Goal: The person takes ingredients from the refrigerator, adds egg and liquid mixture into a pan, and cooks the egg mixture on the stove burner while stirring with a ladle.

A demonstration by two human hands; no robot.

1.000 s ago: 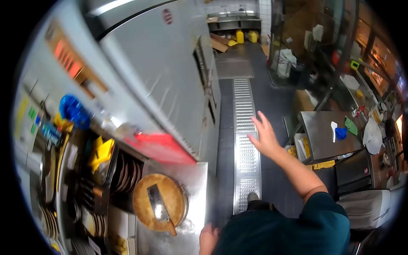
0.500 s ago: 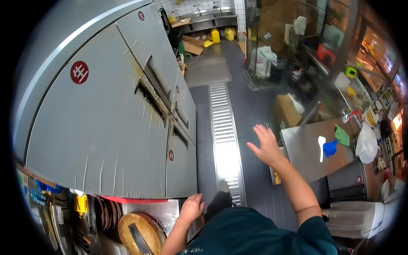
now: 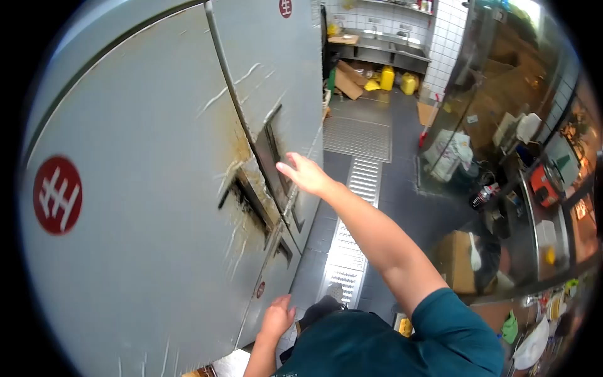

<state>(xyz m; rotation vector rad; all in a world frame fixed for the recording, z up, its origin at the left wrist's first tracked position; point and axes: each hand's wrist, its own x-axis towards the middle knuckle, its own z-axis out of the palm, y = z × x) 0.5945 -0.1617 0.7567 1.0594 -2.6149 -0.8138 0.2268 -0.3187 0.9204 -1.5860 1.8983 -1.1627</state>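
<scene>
A tall grey refrigerator cabinet [image 3: 144, 163] with several doors fills the left side. Brown grime and scratches surround its recessed handles. My right hand [image 3: 306, 173] is stretched out in front of the upper far door's handle [image 3: 271, 154], fingers extended and thumb apart, holding nothing. Whether it touches the handle I cannot tell. The near door's handle [image 3: 250, 202] lies to the left of that hand. Low beside the cabinet, near my body, hangs my left hand [image 3: 277, 319], empty with its fingers loosely apart.
A metal floor drain grate [image 3: 348, 251] runs along the dark tiled aisle. At the far end stands a steel sink [image 3: 402, 51] with yellow jugs [image 3: 387, 78] and cardboard below. To the right are a glass partition, a cardboard box [image 3: 457, 261] and a cluttered counter.
My view has turned left and come closer to the cabinet. My right hand has moved from over the aisle to the door handle. My left hand remains low, empty.
</scene>
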